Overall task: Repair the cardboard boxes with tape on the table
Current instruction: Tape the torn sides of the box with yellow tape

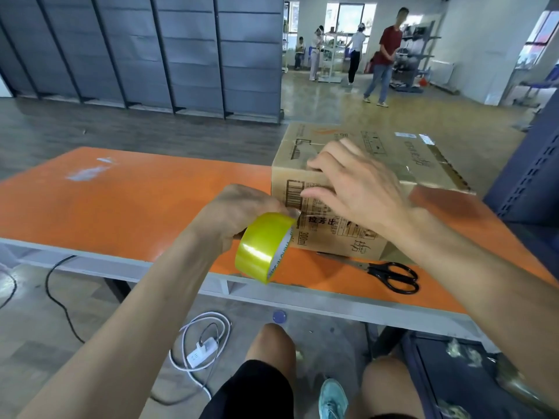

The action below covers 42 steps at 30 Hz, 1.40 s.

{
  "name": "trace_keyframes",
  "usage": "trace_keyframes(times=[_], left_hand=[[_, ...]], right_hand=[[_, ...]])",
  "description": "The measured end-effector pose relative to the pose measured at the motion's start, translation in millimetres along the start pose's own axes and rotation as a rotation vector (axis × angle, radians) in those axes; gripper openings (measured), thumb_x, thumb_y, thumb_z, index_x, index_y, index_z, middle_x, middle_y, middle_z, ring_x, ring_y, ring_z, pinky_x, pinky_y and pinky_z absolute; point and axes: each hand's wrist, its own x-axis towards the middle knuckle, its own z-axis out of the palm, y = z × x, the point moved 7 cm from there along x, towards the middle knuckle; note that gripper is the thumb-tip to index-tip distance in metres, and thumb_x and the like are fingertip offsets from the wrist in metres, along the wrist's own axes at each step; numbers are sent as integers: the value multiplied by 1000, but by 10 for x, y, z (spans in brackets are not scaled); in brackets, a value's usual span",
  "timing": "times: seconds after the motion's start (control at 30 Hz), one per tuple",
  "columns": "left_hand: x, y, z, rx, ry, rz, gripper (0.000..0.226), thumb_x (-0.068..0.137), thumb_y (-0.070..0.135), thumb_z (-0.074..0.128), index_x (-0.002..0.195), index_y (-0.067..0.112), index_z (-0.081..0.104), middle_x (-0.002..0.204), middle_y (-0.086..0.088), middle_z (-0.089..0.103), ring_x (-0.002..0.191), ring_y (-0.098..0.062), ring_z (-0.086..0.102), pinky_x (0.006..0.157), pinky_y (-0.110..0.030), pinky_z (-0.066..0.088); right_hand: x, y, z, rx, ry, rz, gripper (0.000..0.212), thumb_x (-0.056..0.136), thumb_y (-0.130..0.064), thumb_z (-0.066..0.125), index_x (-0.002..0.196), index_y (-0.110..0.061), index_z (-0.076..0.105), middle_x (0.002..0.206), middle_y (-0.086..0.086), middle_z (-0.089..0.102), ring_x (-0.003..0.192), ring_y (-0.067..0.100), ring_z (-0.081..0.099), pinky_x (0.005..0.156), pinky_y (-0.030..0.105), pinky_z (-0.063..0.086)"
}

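Note:
A brown cardboard box (390, 152) with black printing lies on the orange table (121, 201), right of centre. My left hand (239, 213) grips a roll of yellow tape (261, 246) just in front of the box's near left corner. A short clear strip runs from the roll onto the box's front face. My right hand (354, 186) rests flat over the box's near top edge, fingers spread, thumb down on the front face by the barcode.
Black-handled scissors (390, 275) lie on the table in front of the box. A white charger and cable (202, 346) and a black cable (60, 297) lie on the floor below. Grey partitions (151, 55) stand behind; several people stand far back right. A dark cabinet (532, 176) is at right.

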Motion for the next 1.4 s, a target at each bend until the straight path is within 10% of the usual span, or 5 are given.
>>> trace_keyframes(times=[0.23, 0.5, 0.67, 1.03, 1.4], left_hand=[[-163, 133, -45, -32, -11, 165, 13, 93, 18, 72, 97, 10, 81, 98, 3, 79, 94, -4, 71, 85, -18, 51], [-282, 180, -25, 66, 103, 331, 11, 86, 28, 80, 83, 38, 83, 134, 20, 51, 122, 17, 45, 107, -21, 37], [-342, 206, 96, 63, 142, 411, 16, 87, 22, 80, 82, 37, 83, 147, 16, 45, 121, 23, 44, 94, -2, 35], [-318, 269, 139, 242, 29, 525, 13, 91, 18, 76, 89, 30, 83, 159, 26, 31, 135, 22, 32, 109, -24, 44], [-295, 244, 106, 131, -92, 522, 11, 91, 11, 76, 92, 18, 84, 161, 22, 28, 144, 13, 28, 117, -36, 40]], right_hand=[[28, -156, -47, -116, 245, 121, 40, 100, -48, 54, 88, -10, 61, 89, 7, 58, 88, 28, 56, 69, 39, 45], [-68, -73, -21, -87, 144, -37, 44, 99, -49, 56, 122, -12, 63, 101, 9, 59, 91, 30, 54, 77, 40, 43], [-118, -103, -41, -75, 138, -106, 42, 105, -31, 55, 146, -39, 52, 106, 9, 61, 91, 29, 54, 79, 37, 36], [-251, 12, -47, 51, 201, -111, 27, 103, -21, 60, 125, -9, 69, 122, 8, 69, 105, 30, 63, 74, 46, 59], [-101, -256, 55, -84, 65, -27, 66, 89, -9, 45, 150, -33, 46, 126, 8, 56, 105, 32, 51, 83, 45, 46]])
